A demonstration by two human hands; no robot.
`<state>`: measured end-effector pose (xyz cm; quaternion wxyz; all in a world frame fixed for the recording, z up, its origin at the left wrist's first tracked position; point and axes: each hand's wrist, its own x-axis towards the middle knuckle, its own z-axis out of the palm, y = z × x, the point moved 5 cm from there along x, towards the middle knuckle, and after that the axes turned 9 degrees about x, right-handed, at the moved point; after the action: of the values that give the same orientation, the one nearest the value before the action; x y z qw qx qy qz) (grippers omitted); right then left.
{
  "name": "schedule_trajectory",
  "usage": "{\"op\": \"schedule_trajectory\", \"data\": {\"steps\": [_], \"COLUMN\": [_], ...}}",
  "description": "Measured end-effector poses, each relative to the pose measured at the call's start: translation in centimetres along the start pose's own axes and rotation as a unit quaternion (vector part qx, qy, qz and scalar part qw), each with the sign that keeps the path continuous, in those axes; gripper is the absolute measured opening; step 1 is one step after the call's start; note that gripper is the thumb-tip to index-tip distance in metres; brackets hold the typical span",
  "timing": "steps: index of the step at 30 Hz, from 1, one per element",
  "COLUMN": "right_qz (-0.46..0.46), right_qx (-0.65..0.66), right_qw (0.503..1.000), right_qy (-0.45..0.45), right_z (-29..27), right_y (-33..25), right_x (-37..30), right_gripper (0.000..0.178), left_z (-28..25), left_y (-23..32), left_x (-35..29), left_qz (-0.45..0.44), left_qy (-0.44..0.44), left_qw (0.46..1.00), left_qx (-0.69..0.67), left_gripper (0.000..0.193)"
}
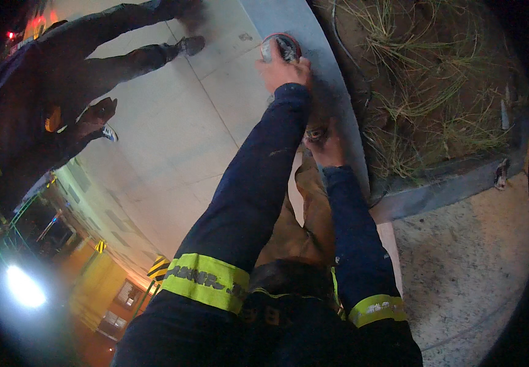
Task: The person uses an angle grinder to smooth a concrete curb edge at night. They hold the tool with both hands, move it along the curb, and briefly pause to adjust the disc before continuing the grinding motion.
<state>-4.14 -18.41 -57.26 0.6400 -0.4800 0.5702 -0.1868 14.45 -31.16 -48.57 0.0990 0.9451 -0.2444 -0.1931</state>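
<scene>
My left hand (283, 74) reaches farthest forward, its fingers closed on a round red-rimmed object (289, 46) at the top of the low concrete curb (338, 82). The face of that object looks grey and dark, and its exact kind cannot be made out. Nearer to me, my right hand (330, 148) is curled round a small dark thing with a round end (316, 133), close to the curb's inner side. My palm and fingers cover most of it. Both arms wear dark sleeves with yellow bands.
Right of the curb lies a soil bed with grass tufts (423, 92) and a dark cable (341, 43). People in dark clothes stand at left on pale paving (154, 122), one shoe (191, 45) near the curb. A bright lamp (26, 286) glares at lower left, by striped barriers (158, 268).
</scene>
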Motion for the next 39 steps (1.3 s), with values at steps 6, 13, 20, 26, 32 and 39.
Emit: {"op": "schedule_trajectory", "data": {"steps": [6, 13, 20, 26, 32, 39], "right_qz": [-0.026, 0.211, 0.016, 0.014, 0.023, -0.084], "right_qx": [0.039, 0.68, 0.703, 0.309, 0.319, -0.056], "right_qw": [0.999, 0.7, 0.697, 0.951, 0.948, 0.994], "right_qy": [-0.006, 0.055, -0.142, 0.023, 0.004, 0.049], "right_z": [-0.3, -0.9, 0.4, 0.9, -0.9, -5.5], "right_y": [0.5, 2.2, 2.2, -1.7, -0.8, -4.9], "right_x": [-2.1, -0.4, 4.6, 4.7, 3.7, -2.2], "right_gripper": [0.082, 0.04, 0.051, 0.065, 0.071, 0.062], "left_z": [0.4, 1.5, 1.3, 0.1, 1.5, 3.0], "left_y": [-1.6, 2.4, 5.4, 3.0, 6.4, 4.1], "left_x": [-1.8, -3.3, 1.2, 2.8, 0.6, -4.6], "left_qz": [-0.001, 0.065, 0.064, 0.019, 0.09, 0.069], "left_qy": [-0.001, 0.043, 0.03, 0.053, 0.065, -0.003], "left_qw": [1.0, 0.997, 0.998, 0.998, 0.991, 0.998], "left_qx": [0.02, 0.01, 0.001, 0.029, 0.069, -0.006], "left_gripper": [0.08, 0.076, 0.079, 0.079, 0.08, 0.086]}}
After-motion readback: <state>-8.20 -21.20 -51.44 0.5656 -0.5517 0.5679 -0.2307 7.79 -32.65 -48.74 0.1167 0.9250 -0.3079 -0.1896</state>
